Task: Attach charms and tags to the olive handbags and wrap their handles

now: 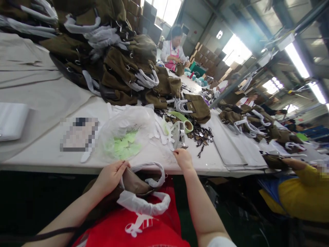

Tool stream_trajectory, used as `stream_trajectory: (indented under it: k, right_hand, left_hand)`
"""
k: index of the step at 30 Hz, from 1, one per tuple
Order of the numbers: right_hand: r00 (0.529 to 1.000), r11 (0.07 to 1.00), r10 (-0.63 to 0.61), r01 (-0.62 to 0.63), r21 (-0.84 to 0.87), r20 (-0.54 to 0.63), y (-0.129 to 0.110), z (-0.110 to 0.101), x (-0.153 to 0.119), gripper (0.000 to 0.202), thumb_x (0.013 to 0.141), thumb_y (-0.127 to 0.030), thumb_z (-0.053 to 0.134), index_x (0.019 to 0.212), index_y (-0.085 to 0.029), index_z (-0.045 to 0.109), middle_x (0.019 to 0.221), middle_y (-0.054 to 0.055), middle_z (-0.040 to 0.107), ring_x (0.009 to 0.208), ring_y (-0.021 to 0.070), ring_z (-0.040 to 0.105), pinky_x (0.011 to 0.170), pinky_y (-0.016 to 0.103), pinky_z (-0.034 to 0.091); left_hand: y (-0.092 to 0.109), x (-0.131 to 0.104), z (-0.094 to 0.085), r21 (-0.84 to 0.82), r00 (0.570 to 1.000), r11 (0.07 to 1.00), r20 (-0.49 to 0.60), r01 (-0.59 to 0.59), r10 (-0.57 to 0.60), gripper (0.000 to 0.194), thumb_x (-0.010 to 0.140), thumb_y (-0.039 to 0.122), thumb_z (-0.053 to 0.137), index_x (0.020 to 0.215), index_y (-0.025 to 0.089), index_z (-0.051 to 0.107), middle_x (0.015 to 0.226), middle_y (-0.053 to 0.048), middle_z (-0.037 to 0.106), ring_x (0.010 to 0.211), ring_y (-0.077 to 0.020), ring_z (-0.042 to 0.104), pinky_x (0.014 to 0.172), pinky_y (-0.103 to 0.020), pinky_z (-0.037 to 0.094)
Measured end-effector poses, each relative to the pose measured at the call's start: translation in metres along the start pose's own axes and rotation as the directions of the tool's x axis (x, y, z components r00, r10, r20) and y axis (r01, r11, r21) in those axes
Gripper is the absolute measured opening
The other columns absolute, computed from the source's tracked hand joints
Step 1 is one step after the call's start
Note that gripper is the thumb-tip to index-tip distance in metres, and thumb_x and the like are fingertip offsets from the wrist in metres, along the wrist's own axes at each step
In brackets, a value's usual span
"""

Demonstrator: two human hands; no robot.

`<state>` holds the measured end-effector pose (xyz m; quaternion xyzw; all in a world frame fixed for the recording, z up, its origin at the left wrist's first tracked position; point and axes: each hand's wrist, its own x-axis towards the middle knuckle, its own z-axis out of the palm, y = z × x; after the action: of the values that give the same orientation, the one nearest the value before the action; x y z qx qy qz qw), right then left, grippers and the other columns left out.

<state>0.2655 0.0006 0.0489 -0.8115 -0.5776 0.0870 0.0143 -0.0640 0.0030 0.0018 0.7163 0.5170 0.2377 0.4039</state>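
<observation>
My left hand [111, 176] is closed on the upper edge of an olive-brown handbag [137, 185], which rests on my lap against a red apron [136, 233]. Both of the bag's handles [146, 202] are wrapped in white film, and its mouth gapes partly. My right hand [183, 159] reaches over the table edge with thumb and finger pinched together. Its fingertips are just in front of a grey metal tape dispenser [179, 133]; whatever lies between them is too small to make out. A clear plastic bag [102, 137] with light green pieces [125, 145] lies between the hands.
Many olive bags [120, 72] are heaped along the table's far side. A green tape roll [189, 126], dark chains [203, 135] and white strips [159, 128] lie near the dispenser. A phone-like object [79, 133] is at left. A co-worker in yellow [300, 195] sits at right; another person [174, 51] works behind.
</observation>
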Motion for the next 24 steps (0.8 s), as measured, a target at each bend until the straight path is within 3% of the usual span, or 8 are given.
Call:
stream_trajectory:
  k: [7, 11, 13, 15, 18, 20, 23, 24]
  right_hand:
    - [0.987, 0.994, 0.105, -0.104, 0.021, -0.118, 0.033, -0.025, -0.013, 0.022, 0.089, -0.022, 0.055, 0.095, -0.021, 0.076, 0.1, 0.008, 0.075, 0.093, 0.0198, 0.067, 0.081, 0.026, 0.045]
    - [0.962, 0.981, 0.139, -0.101, 0.168, -0.237, 0.057, -0.04, -0.034, 0.023, 0.088, -0.029, 0.054, 0.093, -0.019, 0.074, 0.089, 0.006, 0.074, 0.081, 0.0203, 0.067, 0.076, 0.029, 0.048]
    - [0.922, 0.971, 0.133, -0.048, 0.235, -0.364, 0.065, -0.049, -0.048, 0.024, 0.087, -0.033, 0.054, 0.09, -0.019, 0.074, 0.084, 0.007, 0.073, 0.076, 0.0208, 0.066, 0.074, 0.03, 0.048]
    - [0.85, 0.97, 0.127, 0.002, 0.243, -0.511, 0.067, -0.059, -0.062, 0.026, 0.087, -0.036, 0.055, 0.09, -0.018, 0.073, 0.083, 0.007, 0.072, 0.073, 0.021, 0.065, 0.073, 0.031, 0.049]
    - [0.758, 0.959, 0.121, 0.077, 0.272, -0.641, 0.057, -0.067, -0.075, 0.028, 0.088, -0.039, 0.054, 0.093, -0.018, 0.073, 0.083, 0.008, 0.071, 0.072, 0.0206, 0.065, 0.074, 0.031, 0.049]
    - [0.786, 0.946, 0.102, 0.114, 0.305, -0.609, 0.045, -0.065, -0.074, 0.027, 0.09, -0.037, 0.052, 0.095, -0.019, 0.072, 0.085, 0.008, 0.072, 0.075, 0.02, 0.066, 0.075, 0.03, 0.05]
    - [0.921, 0.96, 0.075, 0.037, 0.278, -0.382, 0.032, -0.059, -0.059, 0.019, 0.087, -0.029, 0.056, 0.089, -0.022, 0.073, 0.08, 0.005, 0.074, 0.074, 0.0192, 0.068, 0.073, 0.028, 0.048]
    - [0.94, 0.966, 0.087, 0.001, 0.258, -0.331, 0.03, -0.058, -0.053, 0.017, 0.085, -0.028, 0.057, 0.087, -0.022, 0.073, 0.078, 0.004, 0.074, 0.072, 0.0192, 0.067, 0.072, 0.027, 0.048]
  left_hand:
    - [0.001, 0.004, -0.005, 0.024, 0.999, 1.0, 0.028, -0.018, 0.017, 0.052, 0.09, 0.058, 0.031, 0.081, 0.023, 0.069, 0.083, -0.005, 0.076, 0.083, -0.0245, 0.068, 0.077, -0.03, 0.049]
    - [0.004, 0.004, -0.007, 0.038, 0.999, 0.999, 0.021, -0.04, 0.039, 0.051, 0.09, 0.056, 0.03, 0.08, 0.023, 0.068, 0.082, -0.005, 0.076, 0.082, -0.0246, 0.068, 0.077, -0.031, 0.05]
    - [0.006, 0.003, -0.008, 0.057, 0.999, 0.997, 0.018, -0.044, 0.043, 0.05, 0.091, 0.054, 0.03, 0.081, 0.022, 0.068, 0.083, -0.006, 0.076, 0.082, -0.0247, 0.069, 0.077, -0.031, 0.051]
    - [0.007, 0.002, -0.008, 0.092, 0.999, 0.994, 0.015, -0.051, 0.05, 0.05, 0.091, 0.052, 0.029, 0.081, 0.022, 0.067, 0.083, -0.007, 0.075, 0.082, -0.025, 0.069, 0.077, -0.032, 0.051]
    - [0.008, 0.001, -0.006, 0.152, 0.996, 0.984, 0.017, -0.094, 0.093, 0.047, 0.09, 0.052, 0.031, 0.082, 0.022, 0.067, 0.086, -0.007, 0.075, 0.083, -0.0257, 0.069, 0.077, -0.033, 0.051]
    - [0.007, 0.0, -0.005, 0.189, 0.991, 0.973, 0.023, -0.136, 0.134, 0.045, 0.089, 0.052, 0.033, 0.085, 0.023, 0.067, 0.091, -0.008, 0.074, 0.085, -0.0261, 0.069, 0.079, -0.034, 0.051]
    - [0.007, 0.0, -0.003, 0.222, 0.984, 0.959, 0.041, -0.176, 0.171, 0.045, 0.09, 0.052, 0.033, 0.09, 0.022, 0.067, 0.095, -0.008, 0.074, 0.09, -0.0268, 0.068, 0.083, -0.036, 0.05]
    - [0.007, 0.0, -0.003, 0.226, 0.984, 0.957, 0.049, -0.179, 0.173, 0.046, 0.09, 0.052, 0.032, 0.09, 0.022, 0.067, 0.096, -0.008, 0.074, 0.09, -0.0271, 0.068, 0.084, -0.036, 0.05]
